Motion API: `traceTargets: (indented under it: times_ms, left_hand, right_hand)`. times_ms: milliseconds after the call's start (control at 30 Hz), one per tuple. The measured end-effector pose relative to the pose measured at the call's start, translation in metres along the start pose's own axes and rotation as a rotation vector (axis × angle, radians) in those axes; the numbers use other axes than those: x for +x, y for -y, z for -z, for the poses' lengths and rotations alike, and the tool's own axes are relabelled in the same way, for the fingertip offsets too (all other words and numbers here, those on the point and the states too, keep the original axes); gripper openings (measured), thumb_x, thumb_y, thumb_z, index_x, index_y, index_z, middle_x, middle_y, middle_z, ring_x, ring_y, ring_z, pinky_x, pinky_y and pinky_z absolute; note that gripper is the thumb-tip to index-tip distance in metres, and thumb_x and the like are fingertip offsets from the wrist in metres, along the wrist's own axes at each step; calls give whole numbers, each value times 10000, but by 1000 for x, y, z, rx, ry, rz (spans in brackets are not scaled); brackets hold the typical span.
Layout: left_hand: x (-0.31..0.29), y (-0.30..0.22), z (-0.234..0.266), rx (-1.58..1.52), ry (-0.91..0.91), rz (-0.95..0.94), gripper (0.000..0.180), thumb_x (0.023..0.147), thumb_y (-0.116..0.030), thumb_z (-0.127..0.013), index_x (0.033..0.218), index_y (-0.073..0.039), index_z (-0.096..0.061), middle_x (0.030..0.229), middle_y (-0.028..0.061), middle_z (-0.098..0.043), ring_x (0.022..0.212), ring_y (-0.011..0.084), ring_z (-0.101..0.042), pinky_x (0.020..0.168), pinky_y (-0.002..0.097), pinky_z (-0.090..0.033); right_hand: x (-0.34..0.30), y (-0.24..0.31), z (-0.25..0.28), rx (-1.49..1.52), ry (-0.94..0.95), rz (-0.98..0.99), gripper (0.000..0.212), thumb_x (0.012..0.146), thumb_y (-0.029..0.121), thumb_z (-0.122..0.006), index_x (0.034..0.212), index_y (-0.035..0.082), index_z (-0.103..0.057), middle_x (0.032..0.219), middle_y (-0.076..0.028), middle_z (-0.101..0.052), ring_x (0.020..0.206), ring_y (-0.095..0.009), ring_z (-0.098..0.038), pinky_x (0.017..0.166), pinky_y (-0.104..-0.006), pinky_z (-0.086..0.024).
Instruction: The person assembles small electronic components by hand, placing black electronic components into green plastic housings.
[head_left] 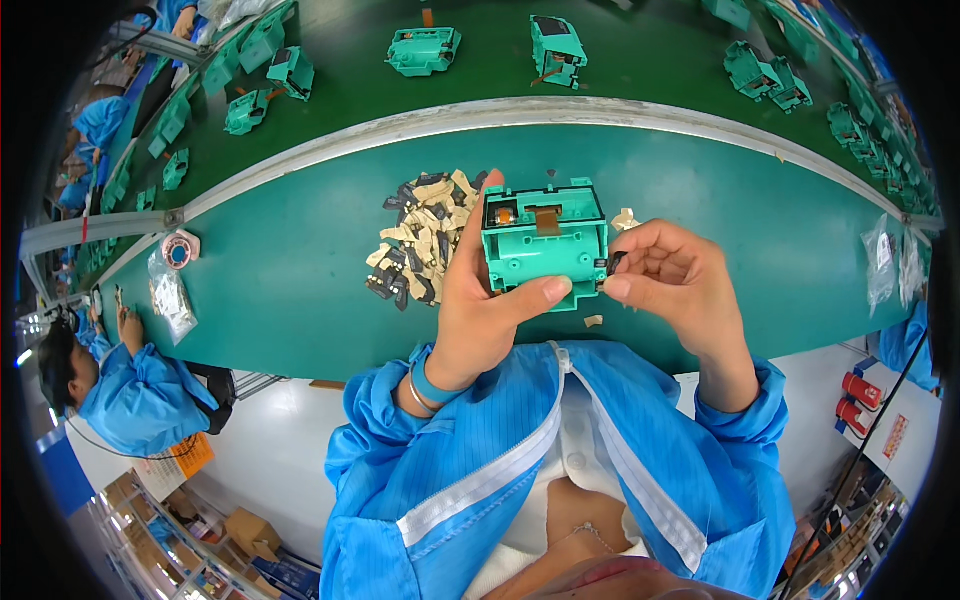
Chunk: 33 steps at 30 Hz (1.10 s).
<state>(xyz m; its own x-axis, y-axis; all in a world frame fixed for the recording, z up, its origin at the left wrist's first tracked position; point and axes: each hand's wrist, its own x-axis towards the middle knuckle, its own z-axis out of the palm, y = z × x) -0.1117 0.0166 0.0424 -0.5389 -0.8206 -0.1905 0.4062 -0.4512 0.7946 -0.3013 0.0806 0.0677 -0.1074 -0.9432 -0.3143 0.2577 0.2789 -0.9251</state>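
Observation:
My left hand (478,318) grips a green plastic housing (548,258) from its left side, with the thumb across the lower edge. Inside the housing's upper frame show a brown ribbon cable (546,220) and a small coppery component. At the housing's right side, my right hand (682,285) is closed, pinching a small black part (617,262) between thumb and fingers against the edge. Its exact shape is partly hidden by the fingertips. Left of the housing lies a heap of small black and cream pieces (425,240) on the green table.
A conveyor (490,75) behind a metal rail (470,118) carries several similar green housings. A tape roll (180,248) and a plastic bag (172,300) lie at left, more clear bags (880,265) at right. Cream scraps (625,220) lie near my hands. Another person (140,395) sits at far left.

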Motion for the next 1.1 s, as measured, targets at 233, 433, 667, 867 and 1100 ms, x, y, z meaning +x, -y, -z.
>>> traceTargets:
  times_ms: [233,433,667,867,1100]
  left_hand:
    - [2,0,10,-145,-13,24,913,774,56,-675,1497,-48,-128,1360,171,-446,1194,284,-523,988,423,-459]
    - [-2,5,15,-113,-17,41,841,792,57,-656,1473,-88,-184,1349,167,-453,1185,285,-528,982,447,-472]
    - [-5,12,15,-352,54,81,572,913,-75,-595,1404,-96,-302,1317,123,-501,1193,265,-533,995,437,-463]
    - [-3,25,21,-475,120,129,462,959,-165,-539,1364,-41,-353,1308,140,-511,1193,269,-534,987,444,-471]
    - [-2,29,20,-597,143,129,434,980,-224,-501,1338,-6,-390,1312,170,-512,1193,293,-531,989,452,-471]
  right_hand:
    - [-10,-9,0,111,-197,242,599,698,155,-837,1221,45,-565,838,-34,-577,672,-73,-484,579,-198,-371]
    - [-2,-12,-13,-484,-195,664,311,731,89,-794,988,42,-624,825,-53,-576,721,-149,-525,604,-249,-406]
    - [1,-12,-24,-399,-214,667,131,766,11,-735,853,23,-638,819,-75,-584,719,-165,-540,615,-277,-435]
    - [4,-17,-29,-405,-231,746,132,767,0,-726,852,21,-627,816,-87,-580,716,-187,-544,614,-279,-432]
    - [5,-17,-29,-418,-253,773,142,755,-4,-728,845,20,-620,813,-96,-574,717,-207,-545,621,-291,-435]
